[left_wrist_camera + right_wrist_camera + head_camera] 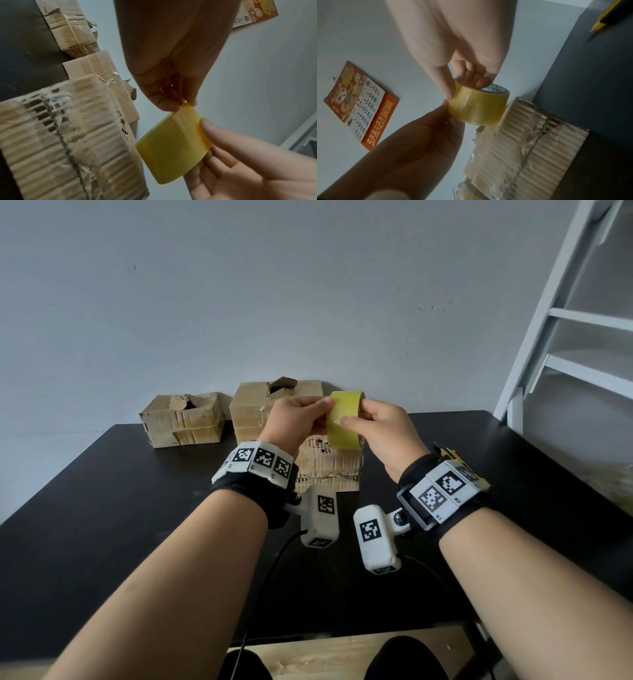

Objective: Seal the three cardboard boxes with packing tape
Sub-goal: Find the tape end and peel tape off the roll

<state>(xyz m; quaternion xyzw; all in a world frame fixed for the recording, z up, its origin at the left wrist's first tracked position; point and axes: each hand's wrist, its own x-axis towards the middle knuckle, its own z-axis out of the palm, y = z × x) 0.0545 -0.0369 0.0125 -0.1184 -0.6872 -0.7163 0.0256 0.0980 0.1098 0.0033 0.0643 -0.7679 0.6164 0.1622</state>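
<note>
Right hand (380,433) grips yellow translucent packing-tape roll (344,419), fingers hooked through its core. Left hand (298,419) pinches the roll's edge, thumb against forefinger.

A roll of yellow packing tape (344,419) is held above a black table (102,508), between the left hand (298,419) and right hand (383,433). Directly below it stands the nearest brown cardboard box (329,470); a second torn-topped cardboard box (253,409) sits behind it against the wall, a third crumpled cardboard box (183,419) to that one's left. A yellow-and-black utility knife (604,14) lies on the table to the right.
</note>
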